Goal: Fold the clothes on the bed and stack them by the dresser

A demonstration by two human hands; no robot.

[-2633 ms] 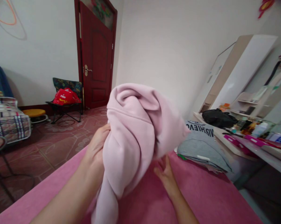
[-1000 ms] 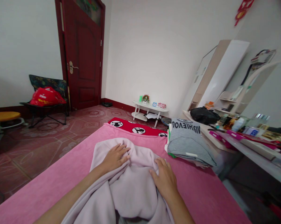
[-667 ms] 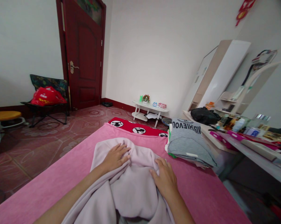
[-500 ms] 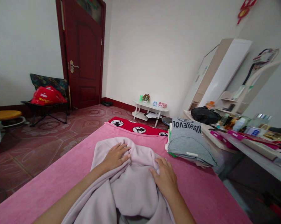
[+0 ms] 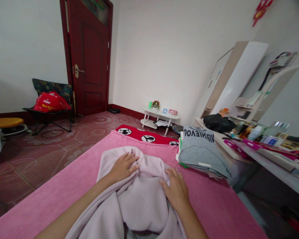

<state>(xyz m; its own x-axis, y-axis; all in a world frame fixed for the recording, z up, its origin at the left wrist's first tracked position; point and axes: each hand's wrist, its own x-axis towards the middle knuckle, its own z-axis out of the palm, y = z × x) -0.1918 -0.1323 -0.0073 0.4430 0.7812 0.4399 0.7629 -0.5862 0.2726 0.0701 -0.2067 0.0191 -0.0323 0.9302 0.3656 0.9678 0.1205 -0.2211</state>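
A pale lilac-grey piece of soft cloth, loosely bunched with a dark opening near the bottom edge, lies on the pink bed cover. Whether it is a garment or a blanket I cannot tell. My left hand rests on its upper left part, palm down, fingers stretched out. On its right side lies my right hand, fingers slightly bent and thumb apart, touching the fabric. To the right of that hand sits a stack of folded clothes with a grey printed T-shirt on top.
A red cloth with white circles crosses the bed's far end. On the right, a dressing table holds bottles and a black bag. Beyond stand a low white table, a folding chair with a red bag and a door.
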